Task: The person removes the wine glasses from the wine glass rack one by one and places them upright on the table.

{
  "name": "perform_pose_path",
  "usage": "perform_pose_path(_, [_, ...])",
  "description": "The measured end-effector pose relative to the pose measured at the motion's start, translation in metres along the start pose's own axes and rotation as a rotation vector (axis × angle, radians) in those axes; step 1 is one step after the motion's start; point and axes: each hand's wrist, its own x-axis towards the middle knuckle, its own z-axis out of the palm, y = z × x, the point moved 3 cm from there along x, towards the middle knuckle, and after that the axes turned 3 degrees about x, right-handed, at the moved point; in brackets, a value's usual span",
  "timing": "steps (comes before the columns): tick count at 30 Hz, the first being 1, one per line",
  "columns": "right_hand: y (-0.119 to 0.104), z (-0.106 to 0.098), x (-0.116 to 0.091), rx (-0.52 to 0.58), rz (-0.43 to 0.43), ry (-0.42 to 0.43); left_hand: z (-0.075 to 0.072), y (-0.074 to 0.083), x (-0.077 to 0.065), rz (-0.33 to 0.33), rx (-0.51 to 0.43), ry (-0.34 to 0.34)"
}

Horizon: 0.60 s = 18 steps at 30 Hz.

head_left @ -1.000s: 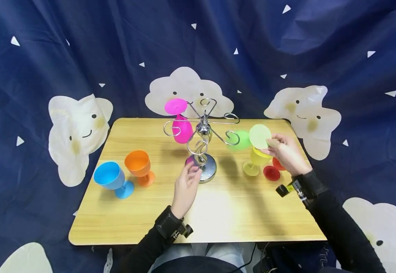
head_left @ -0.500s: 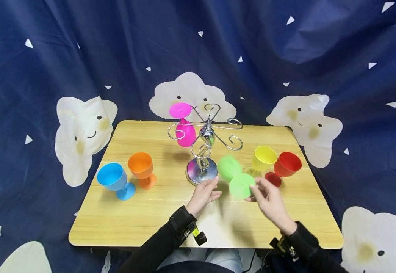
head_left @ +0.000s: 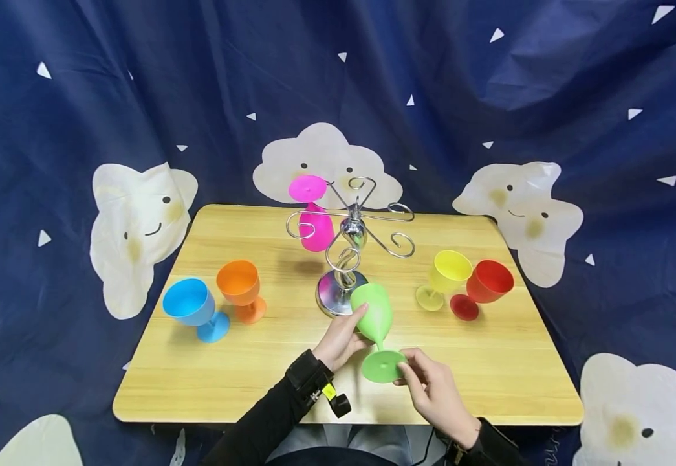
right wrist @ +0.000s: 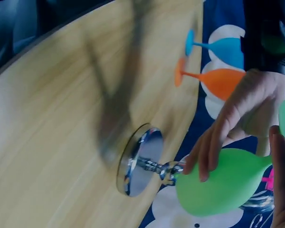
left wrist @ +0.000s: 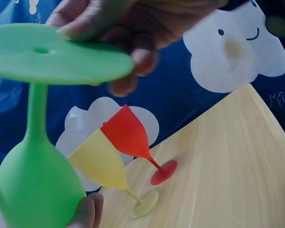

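Note:
Both hands hold one green plastic goblet (head_left: pixel 375 313), tipped with its bowl away from the body and its round foot toward it. My left hand (head_left: pixel 339 342) grips the bowl, with fingers and thumb around it in the left wrist view. At the foot (left wrist: pixel 61 57), my right hand (head_left: pixel 435 391) pinches the edge between thumb and fingers. Just behind the goblet stands a chrome rack (head_left: pixel 354 228) with curled wire arms and a round base. From one arm hangs a pink goblet (head_left: pixel 317 228), upside down, its foot above the wire.
On the wooden table (head_left: pixel 291 382), a blue goblet (head_left: pixel 189 303) and an orange goblet (head_left: pixel 239 283) stand at left. A yellow goblet (head_left: pixel 451 272) and a red goblet (head_left: pixel 490 282) stand close together at right. A dark blue curtain (head_left: pixel 209 77) hangs behind.
The right hand has brought the green goblet from beside the yellow one leftward and toward the body. My left hand has moved from near the rack's base and now holds its bowl.

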Motion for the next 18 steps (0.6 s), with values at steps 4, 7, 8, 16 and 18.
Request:
perform_pose_path(4, [0.003,-0.001,-0.007,-0.010,0.005,-0.005,0.002,0.002,0.001,0.014,-0.008,-0.029])
perform_pose_path(7, [0.007,-0.007,-0.010,-0.031,-0.021,-0.028,0.008,0.006,0.002,0.048,0.016,-0.035])
perform_pose_path(8, [0.008,-0.009,-0.011,-0.034,-0.021,-0.042,0.011,0.008,0.003,0.062,0.032,-0.026])
perform_pose_path(16, [0.027,-0.041,0.002,0.012,0.193,0.158,0.042,0.010,0.001,0.217,0.445,0.050])
perform_pose_path(18, [0.032,-0.048,0.006,-0.008,0.328,0.249,0.051,0.007,0.001,0.260,0.557,0.043])
